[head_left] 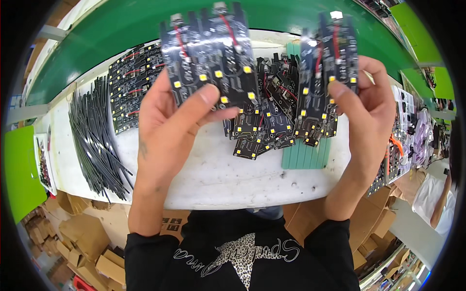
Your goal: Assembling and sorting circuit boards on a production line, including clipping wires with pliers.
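The left grip (167,119) pinches two black circuit boards (233,72) side by side above the bench (233,182); the right grip (366,102) pinches two further boards (341,63). Below lie one board pile (279,121), too overlapped to count, one green block (306,157) and one black strip bundle (94,140).

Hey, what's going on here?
A person is holding up black circuit boards with red wires and yellow squares. The left hand grips a wide black circuit-board panel, the right hand a narrower black circuit-board section, with a gap between them. Below, a loose pile of similar black boards lies partly over a ribbed green strip on the white worktable. Thin black tube-like strands lie to the left.
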`<state>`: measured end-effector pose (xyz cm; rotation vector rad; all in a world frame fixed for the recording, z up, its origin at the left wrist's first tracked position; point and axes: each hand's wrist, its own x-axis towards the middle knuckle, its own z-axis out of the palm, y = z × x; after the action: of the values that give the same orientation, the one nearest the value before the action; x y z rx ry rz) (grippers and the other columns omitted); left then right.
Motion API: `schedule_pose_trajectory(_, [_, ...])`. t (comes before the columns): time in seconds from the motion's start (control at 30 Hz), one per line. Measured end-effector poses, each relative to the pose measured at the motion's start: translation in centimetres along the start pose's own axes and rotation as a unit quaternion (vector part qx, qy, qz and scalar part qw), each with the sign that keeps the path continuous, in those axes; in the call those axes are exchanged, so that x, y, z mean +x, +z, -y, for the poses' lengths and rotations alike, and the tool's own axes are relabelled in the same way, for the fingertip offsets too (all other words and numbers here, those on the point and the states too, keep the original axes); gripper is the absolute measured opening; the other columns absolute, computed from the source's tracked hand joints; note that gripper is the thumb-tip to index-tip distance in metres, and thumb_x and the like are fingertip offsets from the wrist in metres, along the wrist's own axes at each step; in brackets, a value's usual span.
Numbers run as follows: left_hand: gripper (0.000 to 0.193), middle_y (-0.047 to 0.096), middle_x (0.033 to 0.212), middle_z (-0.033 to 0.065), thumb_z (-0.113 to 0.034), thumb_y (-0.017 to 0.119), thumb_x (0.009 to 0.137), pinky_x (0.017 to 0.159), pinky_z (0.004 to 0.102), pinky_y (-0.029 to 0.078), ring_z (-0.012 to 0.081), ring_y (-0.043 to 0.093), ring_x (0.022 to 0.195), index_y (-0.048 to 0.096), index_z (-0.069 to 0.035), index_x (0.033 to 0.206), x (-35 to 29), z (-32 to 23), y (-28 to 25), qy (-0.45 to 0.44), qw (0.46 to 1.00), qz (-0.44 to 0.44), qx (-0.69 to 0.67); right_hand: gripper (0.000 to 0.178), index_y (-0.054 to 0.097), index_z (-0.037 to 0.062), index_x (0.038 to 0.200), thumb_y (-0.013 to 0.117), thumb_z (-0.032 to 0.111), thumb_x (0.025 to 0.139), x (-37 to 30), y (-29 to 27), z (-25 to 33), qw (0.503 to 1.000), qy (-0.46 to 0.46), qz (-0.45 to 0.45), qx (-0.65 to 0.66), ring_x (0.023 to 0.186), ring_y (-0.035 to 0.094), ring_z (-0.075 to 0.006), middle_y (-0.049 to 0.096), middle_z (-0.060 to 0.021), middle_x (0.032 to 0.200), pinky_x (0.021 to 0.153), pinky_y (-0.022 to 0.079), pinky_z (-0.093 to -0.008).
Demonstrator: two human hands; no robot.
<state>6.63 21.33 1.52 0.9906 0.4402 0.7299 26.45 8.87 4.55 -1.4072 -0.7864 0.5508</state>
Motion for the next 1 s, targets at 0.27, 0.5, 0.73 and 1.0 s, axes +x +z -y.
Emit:
schedule_pose_trajectory(0.27, [0.029, 0.066, 0.101, 0.0112, 0.003, 0.060, 0.084, 0.073, 0.0307, 0.058, 0.0162, 0.065, 0.087, 0.055, 0.004, 0.112, -0.1, 0.0, 0.4, 0.009, 0.997, -0.026, 0.066, 0.023, 0.063, 0.0023, 0.098, 0.070, 0.009, 0.077, -0.4, 0.4, -0.7, 0.939, -0.069, 0.004, -0.338, 0.070, 0.052, -0.0058, 0.060, -0.0001, 0.088, 0.059, 0.039, -0.0191])
schedule_pose_trajectory(0.5, [0.035, 0.063, 0.105, 0.0135, 0.007, 0.059, 0.084, 0.075, 0.0279, 0.055, 0.0143, 0.063, 0.088, 0.050, 0.007, 0.117, -1.2, 0.8, 1.1, 0.011, 0.989, 0.082, 0.123, 0.023, 0.063, 0.0019, 0.090, 0.074, 0.016, 0.075, -1.9, 2.2, -1.3, 0.955, -0.017, 0.224, -0.192, 0.060, 0.046, -0.0030, 0.057, 0.0012, 0.070, 0.051, 0.033, -0.0188])
schedule_pose_trajectory(0.73, [0.027, 0.064, 0.103, 0.0140, 0.005, 0.050, 0.091, 0.077, 0.0277, 0.056, 0.0156, 0.065, 0.088, 0.046, 0.009, 0.117, -1.5, 0.7, 2.3, -0.032, 0.988, 0.069, 0.133, 0.026, 0.063, -0.0029, 0.100, 0.071, 0.005, 0.076, -2.9, 3.0, -1.5, 0.952, -0.060, 0.144, -0.262, 0.049, 0.046, -0.0007, 0.060, 0.0010, 0.059, 0.045, 0.033, -0.0174])
schedule_pose_trajectory(1.0, [0.016, 0.068, 0.087, 0.0114, -0.001, 0.056, 0.090, 0.064, 0.0250, 0.057, 0.0136, 0.068, 0.075, 0.050, 0.006, 0.103, -1.6, 1.0, 2.9, -0.003, 0.975, -0.011, 0.223, 0.024, 0.049, 0.0043, 0.075, 0.073, 0.009, 0.077, -3.2, 4.3, -2.3, 0.930, -0.198, 0.077, -0.299, 0.038, 0.045, -0.0129, 0.047, -0.0034, 0.048, 0.037, 0.037, -0.0263])
